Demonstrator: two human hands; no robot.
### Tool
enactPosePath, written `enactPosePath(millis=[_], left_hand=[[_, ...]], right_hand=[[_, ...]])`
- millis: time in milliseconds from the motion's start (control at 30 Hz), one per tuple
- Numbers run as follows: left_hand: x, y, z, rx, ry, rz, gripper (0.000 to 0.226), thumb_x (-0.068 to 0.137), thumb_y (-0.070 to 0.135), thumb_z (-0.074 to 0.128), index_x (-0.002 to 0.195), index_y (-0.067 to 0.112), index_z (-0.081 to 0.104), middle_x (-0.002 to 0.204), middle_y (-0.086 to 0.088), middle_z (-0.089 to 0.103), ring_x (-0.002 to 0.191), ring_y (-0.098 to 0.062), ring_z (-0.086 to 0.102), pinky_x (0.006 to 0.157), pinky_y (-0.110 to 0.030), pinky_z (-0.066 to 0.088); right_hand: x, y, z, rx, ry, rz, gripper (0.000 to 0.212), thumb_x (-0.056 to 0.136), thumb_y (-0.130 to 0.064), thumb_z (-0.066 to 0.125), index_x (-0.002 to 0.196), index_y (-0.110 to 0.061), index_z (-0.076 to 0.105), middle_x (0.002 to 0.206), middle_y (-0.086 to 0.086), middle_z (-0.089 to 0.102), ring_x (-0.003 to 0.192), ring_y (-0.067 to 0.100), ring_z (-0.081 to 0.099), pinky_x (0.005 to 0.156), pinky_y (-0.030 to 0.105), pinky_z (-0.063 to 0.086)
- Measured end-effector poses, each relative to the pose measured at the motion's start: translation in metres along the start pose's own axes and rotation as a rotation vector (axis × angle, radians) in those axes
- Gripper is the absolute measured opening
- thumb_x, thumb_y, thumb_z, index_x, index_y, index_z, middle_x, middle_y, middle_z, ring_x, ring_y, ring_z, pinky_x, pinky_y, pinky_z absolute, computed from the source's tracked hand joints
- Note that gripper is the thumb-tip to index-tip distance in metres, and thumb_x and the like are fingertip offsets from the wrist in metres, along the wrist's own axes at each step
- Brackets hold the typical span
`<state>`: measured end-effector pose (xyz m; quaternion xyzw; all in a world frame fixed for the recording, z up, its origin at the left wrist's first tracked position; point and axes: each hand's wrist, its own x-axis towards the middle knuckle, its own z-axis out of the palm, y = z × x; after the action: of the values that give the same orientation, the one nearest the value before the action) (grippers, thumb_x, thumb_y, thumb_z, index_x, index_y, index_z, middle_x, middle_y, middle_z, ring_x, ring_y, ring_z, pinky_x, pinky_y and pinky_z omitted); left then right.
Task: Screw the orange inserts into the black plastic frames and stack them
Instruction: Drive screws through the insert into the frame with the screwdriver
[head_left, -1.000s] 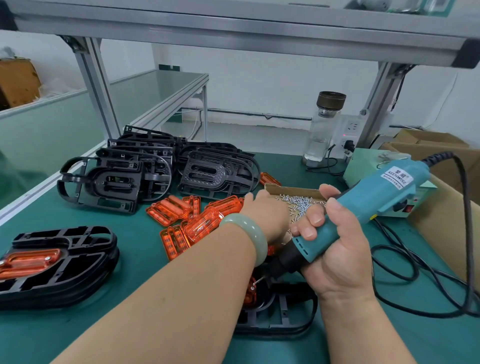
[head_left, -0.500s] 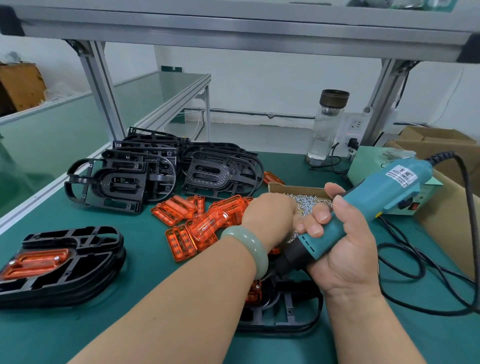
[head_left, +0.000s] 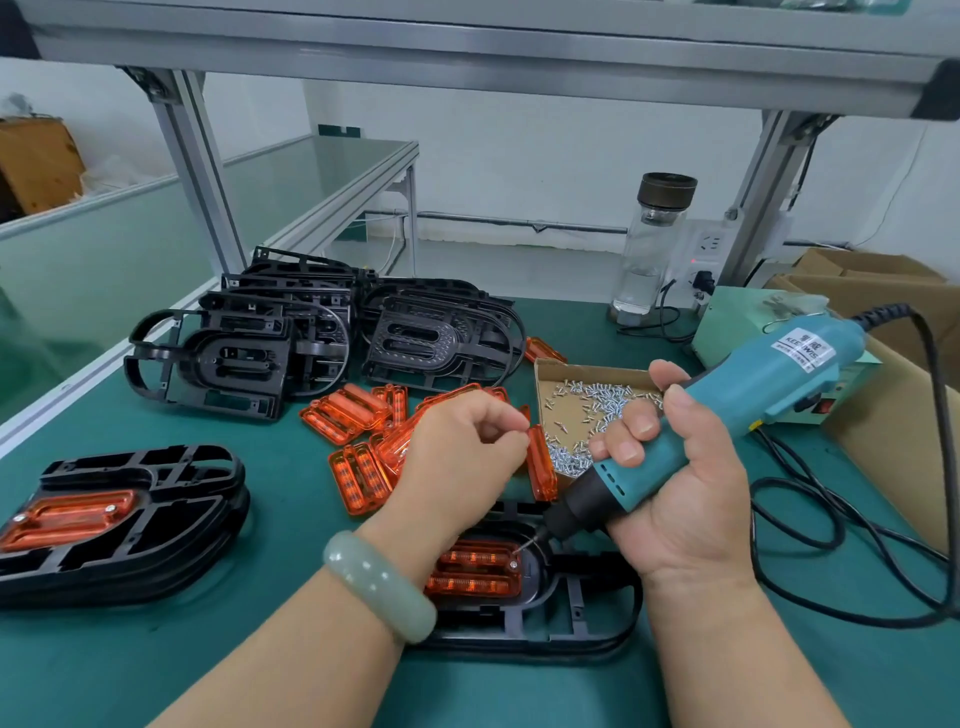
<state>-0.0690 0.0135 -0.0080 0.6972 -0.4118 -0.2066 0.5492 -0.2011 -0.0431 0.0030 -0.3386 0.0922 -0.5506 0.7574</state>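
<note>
Left hand (head_left: 462, 457) drawn back from cardboard screw tray (head_left: 587, 369), now over the loose orange inserts (head_left: 358, 410); fingers curled, thumb to forefinger, cannot tell if they hold a screw. Right hand (head_left: 675, 493) grips teal electric screwdriver (head_left: 769, 379). Bit tip on corner screw of orange translucent insert (head_left: 475, 571), seated in black plastic frame (head_left: 571, 613) on green desk (head_left: 291, 519), just below both hands.
</note>
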Motion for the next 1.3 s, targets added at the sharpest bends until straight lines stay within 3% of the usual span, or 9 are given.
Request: enactPosePath(millis=[133,233,367,533,733,933,1067,1167,1300], left_hand=[[-0.020,-0.002,-0.020,-0.226,-0.003,-0.061,0.013,0.074,0.014,0.075,0.075,0.027,0.074,0.074,0.001,0.073,0.076,-0.017,0.069,0.072,-0.028,0.057],[-0.035,0.001,-0.033,-0.361,0.046,-0.068,0.003,0.069,0.027,0.074,0.069,0.024,0.073,0.066,-0.003,0.070,0.065,-0.016,0.067,0.061,-0.024,0.054],[-0.044,-0.004,-0.044,-0.500,0.119,-0.163,0.023,0.075,0.025,0.069,0.058,0.012,0.060,0.055,-0.004,0.059,0.051,-0.013,0.056,0.048,-0.020,0.049],[-0.039,-0.014,-0.047,-0.485,0.188,-0.198,0.028,0.088,0.000,0.054,0.063,0.011,0.049,0.051,-0.002,0.054,0.047,-0.011,0.052,0.047,-0.021,0.044],[-0.038,-0.023,-0.048,-0.603,0.165,-0.255,0.012,0.090,0.002,0.055,0.093,0.013,0.056,0.055,-0.002,0.061,0.051,-0.012,0.060,0.048,-0.020,0.050],[-0.042,-0.023,-0.046,-0.683,0.049,-0.240,0.015,0.073,0.004,0.067,0.088,0.007,0.070,0.073,-0.010,0.071,0.069,-0.017,0.069,0.058,-0.020,0.055],[-0.046,-0.021,-0.043,-0.634,-0.034,-0.194,0.020,0.073,0.003,0.066,0.080,0.017,0.077,0.075,-0.008,0.072,0.075,-0.018,0.070,0.061,-0.020,0.054],[-0.047,-0.022,-0.041,-0.549,-0.044,-0.147,0.031,0.083,-0.003,0.061,0.088,0.024,0.075,0.077,-0.007,0.072,0.080,-0.019,0.071,0.064,-0.019,0.054],[-0.047,-0.023,-0.039,-0.531,-0.037,-0.184,0.023,0.081,0.001,0.065,0.097,0.017,0.071,0.081,-0.011,0.073,0.081,-0.020,0.072,0.062,-0.018,0.053]], right_hand=[[0.000,0.001,0.000,0.001,0.009,-0.004,0.013,0.084,-0.018,0.053,0.097,-0.019,0.056,0.056,-0.007,0.047,0.042,0.007,0.044,0.054,0.020,0.045],[0.000,0.001,0.001,0.005,0.025,-0.011,0.018,0.079,-0.022,0.054,0.097,-0.019,0.057,0.056,-0.007,0.048,0.043,0.007,0.044,0.053,0.020,0.045],[-0.001,0.002,0.001,0.019,0.042,-0.018,0.017,0.079,-0.023,0.054,0.095,-0.019,0.057,0.056,-0.007,0.048,0.043,0.007,0.044,0.054,0.019,0.044],[-0.002,0.003,0.001,0.032,0.060,-0.022,0.015,0.081,-0.023,0.052,0.095,-0.020,0.056,0.056,-0.007,0.048,0.042,0.007,0.043,0.054,0.019,0.045],[-0.003,0.005,0.002,0.038,0.099,-0.033,0.016,0.080,-0.025,0.053,0.094,-0.020,0.056,0.056,-0.008,0.048,0.043,0.006,0.043,0.054,0.018,0.045],[-0.001,0.007,0.002,0.078,0.143,-0.028,0.018,0.078,-0.029,0.057,0.096,-0.023,0.055,0.058,-0.009,0.047,0.045,0.005,0.045,0.055,0.018,0.045],[-0.002,0.008,0.003,0.094,0.166,-0.036,0.019,0.078,-0.030,0.058,0.095,-0.024,0.054,0.058,-0.009,0.048,0.046,0.005,0.045,0.055,0.018,0.046],[-0.001,0.009,0.003,0.108,0.184,-0.047,0.021,0.077,-0.030,0.059,0.096,-0.023,0.054,0.059,-0.009,0.049,0.046,0.006,0.045,0.056,0.018,0.046],[0.000,0.008,0.002,0.130,0.209,-0.061,0.020,0.079,-0.029,0.059,0.097,-0.023,0.052,0.060,-0.009,0.048,0.047,0.005,0.045,0.057,0.021,0.046]])
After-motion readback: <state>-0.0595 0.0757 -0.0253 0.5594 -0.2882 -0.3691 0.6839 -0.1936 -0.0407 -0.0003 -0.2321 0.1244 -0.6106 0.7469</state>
